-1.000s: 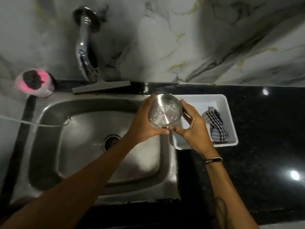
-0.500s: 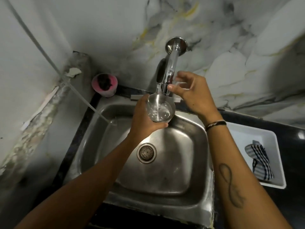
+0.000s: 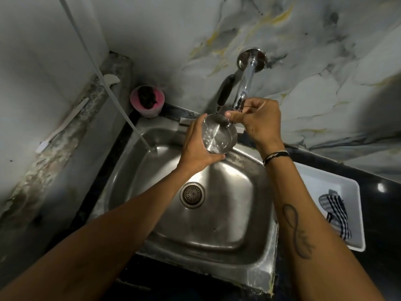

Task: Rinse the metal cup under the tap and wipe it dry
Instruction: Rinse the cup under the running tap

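My left hand (image 3: 196, 146) grips the shiny metal cup (image 3: 219, 136) from its left side and holds it above the back of the steel sink (image 3: 227, 216), mouth tilted toward me. Water drops glint inside it. The chrome tap (image 3: 246, 81) comes out of the marble wall, and its spout ends right over the cup's far rim. My right hand (image 3: 258, 120) is closed around the tap's lower end, thumb and fingers pinching it. A checked cloth (image 3: 335, 211) lies in a white tray (image 3: 355, 192) on the right.
A pink cup with a dark scrubber (image 3: 147, 101) stands at the sink's back left corner. A thin white hose (image 3: 121, 107) slants down into the basin. A black-handled squeegee (image 3: 224, 90) leans behind the tap. Black counter (image 3: 382, 224) lies to the right.
The cup went from over the tray's edge to under the tap, now in my left hand alone. My right hand left the cup, reached the tap and closed on its end.
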